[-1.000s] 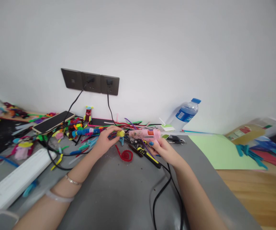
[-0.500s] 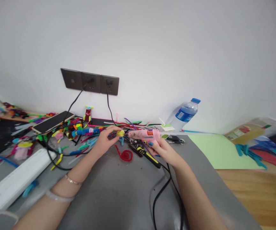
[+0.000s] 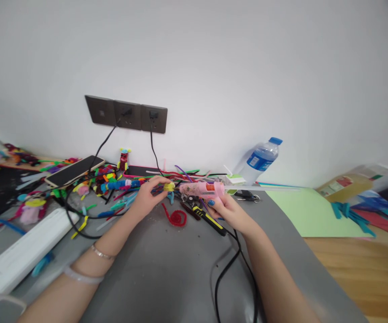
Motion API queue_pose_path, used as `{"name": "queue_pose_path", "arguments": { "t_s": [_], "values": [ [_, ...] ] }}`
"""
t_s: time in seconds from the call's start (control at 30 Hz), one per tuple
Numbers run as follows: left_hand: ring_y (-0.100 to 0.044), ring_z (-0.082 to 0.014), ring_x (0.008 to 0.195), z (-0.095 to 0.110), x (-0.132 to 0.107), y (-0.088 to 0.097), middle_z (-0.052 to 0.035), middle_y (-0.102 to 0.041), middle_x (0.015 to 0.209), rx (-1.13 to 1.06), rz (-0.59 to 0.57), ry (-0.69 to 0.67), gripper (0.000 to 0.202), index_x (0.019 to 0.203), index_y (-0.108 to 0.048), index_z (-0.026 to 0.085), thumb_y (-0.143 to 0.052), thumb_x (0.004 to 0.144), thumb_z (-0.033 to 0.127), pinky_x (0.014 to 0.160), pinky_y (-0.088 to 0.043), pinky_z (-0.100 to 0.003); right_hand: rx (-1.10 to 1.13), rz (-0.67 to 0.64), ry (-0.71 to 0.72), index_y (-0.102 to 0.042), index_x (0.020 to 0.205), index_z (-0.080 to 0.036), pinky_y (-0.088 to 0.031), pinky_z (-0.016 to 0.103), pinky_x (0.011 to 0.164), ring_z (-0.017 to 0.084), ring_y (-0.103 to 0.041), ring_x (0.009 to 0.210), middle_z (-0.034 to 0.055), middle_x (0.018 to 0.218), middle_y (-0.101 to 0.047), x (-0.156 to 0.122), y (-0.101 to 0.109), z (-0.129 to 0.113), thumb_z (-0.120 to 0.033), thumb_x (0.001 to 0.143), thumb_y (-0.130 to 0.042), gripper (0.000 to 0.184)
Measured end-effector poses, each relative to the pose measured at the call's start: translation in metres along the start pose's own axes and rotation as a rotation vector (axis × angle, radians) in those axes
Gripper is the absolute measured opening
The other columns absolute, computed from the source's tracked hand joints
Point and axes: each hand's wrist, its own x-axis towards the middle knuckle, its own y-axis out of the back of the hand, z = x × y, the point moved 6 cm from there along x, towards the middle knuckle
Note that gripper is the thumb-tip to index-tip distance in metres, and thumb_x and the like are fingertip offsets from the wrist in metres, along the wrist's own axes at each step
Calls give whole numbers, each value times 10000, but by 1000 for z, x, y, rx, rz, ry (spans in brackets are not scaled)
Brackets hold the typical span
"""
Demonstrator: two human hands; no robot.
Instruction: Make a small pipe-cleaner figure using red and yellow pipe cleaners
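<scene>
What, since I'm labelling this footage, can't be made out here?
Head view: trigger of the pink glue gun, hidden behind the right fingers.
Head view: full shape of the yellow piece, small and partly covered by the left fingers.
Head view: lower run of the black cord, cut off by the bottom edge.
Head view: text on the blue-capped bottle, too small.

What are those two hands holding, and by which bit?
The right hand holds a pink glue gun by its handle. The left hand pinches a small yellow piece at the side nearest that hand.
</scene>
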Motion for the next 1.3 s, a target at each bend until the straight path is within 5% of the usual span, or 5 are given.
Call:
{"name": "queue_pose_path", "arguments": {
  "t_s": [0.87,1.3],
  "values": [
    [-658,-204,1001,1,1,1,-73,-709,1041,-1,12,1,193,1011,-656,188,-615,825,157,907,-522,-344,52,-21,29,-377,595,-213,-229,251,453,77,-284,434,-55,461,-353,0,-1,-5,-743,873,-389,599],
    [-658,-203,1027,-3,-2,-2,-72,-711,1083,-34,-9,70,226,1056,-654,186,-629,832,187,945,-521,-353,116,123,144,-464,703,-195,-235,233,444,74,-282,435,-71,483,-359,0,9,-5,-661,916,-426,514]
  ]
}}
